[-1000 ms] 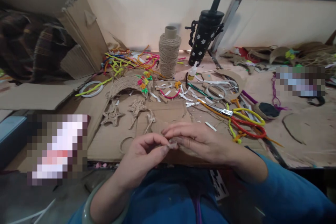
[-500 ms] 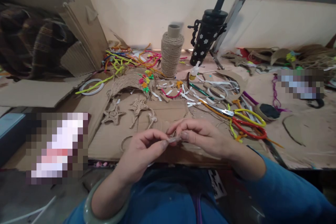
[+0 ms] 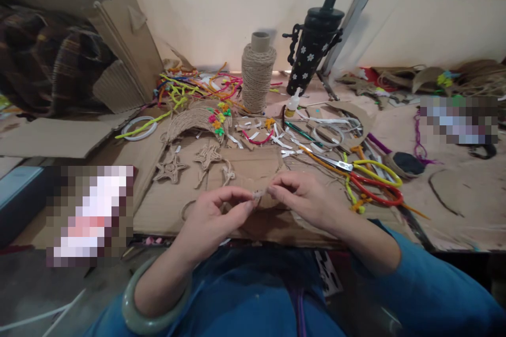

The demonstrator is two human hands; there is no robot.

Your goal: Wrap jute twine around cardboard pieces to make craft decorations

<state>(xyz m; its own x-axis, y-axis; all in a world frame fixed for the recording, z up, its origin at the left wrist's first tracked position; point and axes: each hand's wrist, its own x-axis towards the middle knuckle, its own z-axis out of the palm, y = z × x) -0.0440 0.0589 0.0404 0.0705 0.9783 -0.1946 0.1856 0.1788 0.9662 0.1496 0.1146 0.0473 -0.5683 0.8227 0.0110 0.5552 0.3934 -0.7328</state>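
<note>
Draws left hand (image 3: 211,221) and right hand (image 3: 308,202) farther over the cardboard (image 3: 166,205), uncovers the twine scrap (image 3: 259,196), pinches it by fingertips.

A craft workshop is shown: the bench (image 3: 454,195) is littered with a spool of jute twine (image 3: 258,80), coloured pipe cleaners (image 3: 190,87), scissors (image 3: 367,181), a glue bottle (image 3: 291,104), cardboard sheets (image 3: 55,137) and twine-wrapped star shapes (image 3: 171,167).

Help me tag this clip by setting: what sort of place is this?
Probably a handicraft worktable: a jute twine spool stands by the wall, scissors and coloured pipe cleaners lie about, and the left hand and right hand pinch a small tan piece.
</note>
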